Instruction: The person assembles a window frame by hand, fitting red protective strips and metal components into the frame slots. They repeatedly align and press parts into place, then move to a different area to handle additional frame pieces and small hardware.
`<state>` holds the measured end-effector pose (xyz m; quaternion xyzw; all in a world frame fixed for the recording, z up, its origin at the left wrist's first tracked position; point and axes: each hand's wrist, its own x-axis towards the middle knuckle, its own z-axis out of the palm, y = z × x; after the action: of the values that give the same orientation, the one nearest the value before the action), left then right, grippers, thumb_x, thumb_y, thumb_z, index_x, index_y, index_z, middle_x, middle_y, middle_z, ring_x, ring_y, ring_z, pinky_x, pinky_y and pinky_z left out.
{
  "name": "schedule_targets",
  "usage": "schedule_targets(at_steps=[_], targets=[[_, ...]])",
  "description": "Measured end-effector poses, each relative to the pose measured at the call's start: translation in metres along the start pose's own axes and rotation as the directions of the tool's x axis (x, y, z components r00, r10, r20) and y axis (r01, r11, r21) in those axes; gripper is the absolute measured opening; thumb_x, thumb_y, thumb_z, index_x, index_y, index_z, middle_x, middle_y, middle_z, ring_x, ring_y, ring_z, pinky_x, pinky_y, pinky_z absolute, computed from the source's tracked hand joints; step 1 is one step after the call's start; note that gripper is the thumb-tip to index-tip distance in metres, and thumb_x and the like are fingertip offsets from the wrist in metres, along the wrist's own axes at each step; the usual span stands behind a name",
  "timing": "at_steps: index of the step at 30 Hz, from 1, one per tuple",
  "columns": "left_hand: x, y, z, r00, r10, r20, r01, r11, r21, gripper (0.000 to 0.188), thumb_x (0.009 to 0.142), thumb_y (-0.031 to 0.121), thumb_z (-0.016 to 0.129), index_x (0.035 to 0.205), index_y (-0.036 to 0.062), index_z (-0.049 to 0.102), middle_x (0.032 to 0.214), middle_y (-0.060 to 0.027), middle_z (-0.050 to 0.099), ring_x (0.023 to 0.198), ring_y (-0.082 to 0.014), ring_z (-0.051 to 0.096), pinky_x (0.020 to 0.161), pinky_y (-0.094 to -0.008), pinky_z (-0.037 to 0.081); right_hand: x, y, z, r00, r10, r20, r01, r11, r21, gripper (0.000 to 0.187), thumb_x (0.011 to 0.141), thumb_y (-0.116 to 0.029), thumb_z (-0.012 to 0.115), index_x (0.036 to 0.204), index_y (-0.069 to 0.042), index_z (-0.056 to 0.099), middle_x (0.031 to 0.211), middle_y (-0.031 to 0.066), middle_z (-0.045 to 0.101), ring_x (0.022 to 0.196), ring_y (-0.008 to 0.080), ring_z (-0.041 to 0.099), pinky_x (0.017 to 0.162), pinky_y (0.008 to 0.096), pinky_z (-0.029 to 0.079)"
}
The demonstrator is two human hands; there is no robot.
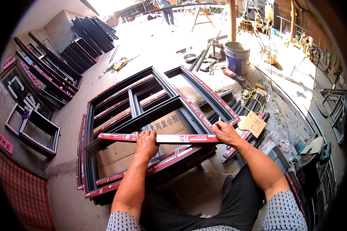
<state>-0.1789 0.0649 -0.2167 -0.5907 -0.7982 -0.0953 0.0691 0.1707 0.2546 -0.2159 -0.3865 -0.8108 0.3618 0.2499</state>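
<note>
A long, narrow metal profile bar with red and silver protective film lies crosswise over the near part of a stack of dark window frames. My left hand is closed over the bar left of its middle. At its right end, my right hand grips it with bent fingers and thumb, close to the frame's edge. Red film strips run along the frames' edges. Through their openings shows a brown cardboard sheet. The fingertips under the bar are hidden.
More dark profiles, a yellow cord and a torn cardboard piece lie at right. Beyond stand a paint bucket and an orange power tool. Frames lean on the left wall. A person stands far off.
</note>
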Motion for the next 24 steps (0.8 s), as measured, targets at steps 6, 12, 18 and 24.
schedule_targets(at_steps=[6, 12, 18, 24], targets=[[0.002, 0.006, -0.002, 1.000, 0.029, -0.009, -0.029, 0.999, -0.024, 0.033, 0.087, 0.019, 0.073, 0.119, 0.0110, 0.070, 0.125, -0.0107, 0.068, 0.132, -0.0315, 0.058, 0.123, -0.0689, 0.025, 0.003, 0.009, 0.010, 0.991, -0.111, -0.074, 0.109, 0.994, -0.027, 0.043, 0.102, -0.038, 0.067, 0.117, 0.002, 0.069, 0.104, 0.0271, 0.074, 0.100, 0.0423, 0.073, 0.090, 0.0472, 0.057], [0.002, 0.007, -0.007, 0.996, 0.017, 0.088, -0.016, 1.000, -0.010, 0.047, 0.087, 0.023, 0.075, 0.132, 0.0113, 0.067, 0.128, -0.0122, 0.068, 0.133, -0.0326, 0.058, 0.122, -0.0660, 0.028, 0.002, 0.007, 0.012, 0.986, -0.145, -0.080, 0.140, 0.988, -0.058, 0.044, 0.103, -0.036, 0.065, 0.120, 0.004, 0.068, 0.103, 0.0266, 0.071, 0.098, 0.0408, 0.071, 0.090, 0.0469, 0.056], [-0.001, 0.024, -0.010, 0.993, 0.060, 0.105, -0.054, 0.997, -0.062, 0.056, 0.090, 0.025, 0.076, 0.142, 0.0114, 0.059, 0.134, -0.0139, 0.065, 0.136, -0.0337, 0.056, 0.123, -0.0644, 0.028, -0.004, -0.001, 0.010, 0.979, -0.174, -0.105, 0.161, 0.980, -0.116, 0.040, 0.105, -0.031, 0.065, 0.123, 0.005, 0.067, 0.106, 0.0262, 0.070, 0.097, 0.0375, 0.071, 0.088, 0.0447, 0.056], [-0.004, 0.029, -0.009, 0.990, 0.104, 0.096, -0.096, 0.992, -0.084, 0.067, 0.092, 0.023, 0.074, 0.153, 0.0096, 0.051, 0.143, -0.0146, 0.059, 0.142, -0.0349, 0.051, 0.126, -0.0646, 0.024, -0.003, 0.000, 0.012, 0.977, -0.177, -0.119, 0.157, 0.974, -0.161, 0.040, 0.106, -0.030, 0.066, 0.127, 0.004, 0.066, 0.110, 0.0259, 0.071, 0.101, 0.0383, 0.071, 0.091, 0.0449, 0.056]])
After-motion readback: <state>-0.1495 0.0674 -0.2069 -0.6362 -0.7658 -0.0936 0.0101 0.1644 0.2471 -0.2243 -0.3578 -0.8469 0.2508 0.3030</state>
